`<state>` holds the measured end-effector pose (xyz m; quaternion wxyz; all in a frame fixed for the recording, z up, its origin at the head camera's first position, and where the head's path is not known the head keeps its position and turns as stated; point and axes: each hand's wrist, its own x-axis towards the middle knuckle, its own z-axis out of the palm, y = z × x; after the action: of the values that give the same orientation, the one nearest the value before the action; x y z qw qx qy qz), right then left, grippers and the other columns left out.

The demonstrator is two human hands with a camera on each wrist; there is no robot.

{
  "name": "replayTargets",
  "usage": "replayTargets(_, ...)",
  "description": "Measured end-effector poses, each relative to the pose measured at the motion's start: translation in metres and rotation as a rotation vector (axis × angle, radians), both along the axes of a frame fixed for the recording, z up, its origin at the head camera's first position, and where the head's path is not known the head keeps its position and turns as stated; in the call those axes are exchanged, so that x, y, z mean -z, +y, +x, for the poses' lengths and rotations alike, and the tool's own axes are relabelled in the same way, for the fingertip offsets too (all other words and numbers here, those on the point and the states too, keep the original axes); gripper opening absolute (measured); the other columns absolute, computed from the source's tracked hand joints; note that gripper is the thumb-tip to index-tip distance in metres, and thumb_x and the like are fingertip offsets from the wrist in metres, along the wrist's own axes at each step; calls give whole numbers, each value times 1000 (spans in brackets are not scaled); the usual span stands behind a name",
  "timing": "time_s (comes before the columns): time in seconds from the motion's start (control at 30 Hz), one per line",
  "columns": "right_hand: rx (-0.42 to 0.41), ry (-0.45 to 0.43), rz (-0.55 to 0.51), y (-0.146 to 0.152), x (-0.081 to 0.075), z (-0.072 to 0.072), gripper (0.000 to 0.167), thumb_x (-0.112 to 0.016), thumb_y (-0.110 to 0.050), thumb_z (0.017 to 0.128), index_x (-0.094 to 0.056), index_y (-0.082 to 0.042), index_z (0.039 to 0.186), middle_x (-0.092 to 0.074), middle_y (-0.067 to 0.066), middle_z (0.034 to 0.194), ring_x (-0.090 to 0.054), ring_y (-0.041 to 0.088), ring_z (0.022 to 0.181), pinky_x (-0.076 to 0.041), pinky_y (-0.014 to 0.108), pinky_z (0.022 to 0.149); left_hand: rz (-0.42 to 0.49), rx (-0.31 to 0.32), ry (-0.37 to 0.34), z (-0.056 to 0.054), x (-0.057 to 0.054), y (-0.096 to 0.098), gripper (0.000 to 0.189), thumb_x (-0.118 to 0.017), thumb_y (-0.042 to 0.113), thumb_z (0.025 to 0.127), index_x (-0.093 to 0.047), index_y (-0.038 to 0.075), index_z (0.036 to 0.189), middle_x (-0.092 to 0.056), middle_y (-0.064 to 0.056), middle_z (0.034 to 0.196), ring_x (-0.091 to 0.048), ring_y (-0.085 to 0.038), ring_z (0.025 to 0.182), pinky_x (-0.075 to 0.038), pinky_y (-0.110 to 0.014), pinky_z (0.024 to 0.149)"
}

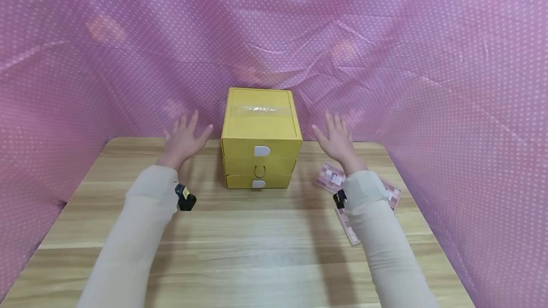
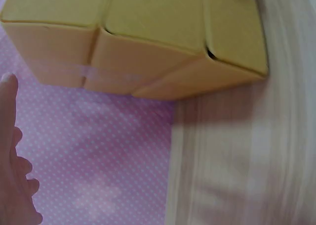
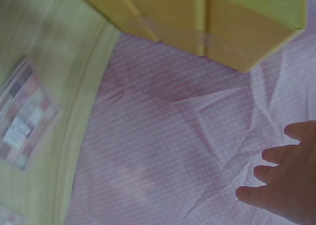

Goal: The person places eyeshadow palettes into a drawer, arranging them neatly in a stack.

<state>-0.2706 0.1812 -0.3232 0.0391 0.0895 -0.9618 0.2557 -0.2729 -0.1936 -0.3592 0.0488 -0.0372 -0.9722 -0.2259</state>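
A yellow box with three stacked drawers [image 1: 262,125] stands at the back middle of the table, clear tape across its top. White tabs mark its top and bottom drawers, and a thin dark loop hangs on the middle one. To its left my left hand [image 1: 183,142] is held with fingers spread, apart from the box. On the other side my right hand [image 1: 338,142] is spread likewise, holding nothing. Both wrist views show the box's side panels, with the left fingers [image 2: 7,111] and the right fingers [image 3: 281,156] apart from them.
Several flat pink checkered cases, one of them a palette-like case [image 1: 330,178], lie under and around my right forearm, which partly hides them. The wooden table [image 1: 257,251] is ringed at the back and sides by a pink dotted curtain [image 1: 171,37].
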Motion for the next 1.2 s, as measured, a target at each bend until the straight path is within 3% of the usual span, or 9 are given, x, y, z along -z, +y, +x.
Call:
replayTargets(0.3, -45, 10, -182, -11, -14, 11, 68, -33, -46, 89, -5, -9, 139, -4, 16, 142, 4, 30, 127, 2, 49, 101, 225, 1, 67, -11, -13, 12, 72, -26, 59, 85, -7, 17, 140, 0, -19, 141, 0, -38, 125, 6, -62, 92)
replayTargets(0.5, -71, 32, -328, -24, -19, 24, 67, -40, -46, 88, -13, -11, 139, -12, 11, 141, -7, 26, 127, -8, 47, 101, 509, 49, 168, -19, -13, 20, 65, -44, 42, 87, -21, 8, 137, -18, -15, 140, -13, -28, 126, -9, -46, 102)
replayTargets(0.7, -115, 112, -484, -40, -18, 37, 62, -49, -39, 86, -26, -8, 135, -26, 12, 137, -22, 25, 123, -21, 45, 99, 735, 24, 68, -22, -14, 30, 70, -51, 47, 82, -21, 19, 138, -18, -10, 140, -17, -27, 125, -21, -42, 100)
replayTargets(0.83, -123, 166, -608, -49, -12, 44, 52, -53, -29, 86, -37, -3, 128, -41, 16, 125, -36, 27, 114, -31, 40, 95, 840, 25, 8, -24, -16, 32, 72, -54, 45, 81, -21, 17, 138, -19, -13, 139, -19, -30, 124, -24, -41, 99)
replayTargets(1.03, -118, 111, -824, -67, 5, 48, 40, -57, -17, 83, -47, 4, 116, -54, 16, 102, -52, 23, 92, -42, 29, 84, 957, 36, -107, -27, -17, 34, 67, -55, 42, 81, -25, 21, 137, -23, -11, 138, -22, -28, 123, -24, -44, 99)
replayTargets(1.2, -97, 47, -875, -79, 20, 48, 32, -58, -11, 82, -52, 5, 109, -58, 14, 93, -53, 19, 82, -46, 27, 76, 1088, 51, -194, -31, -16, 37, 64, -55, 40, 82, -26, 22, 137, -23, -8, 138, -25, -28, 123, -27, -44, 97)
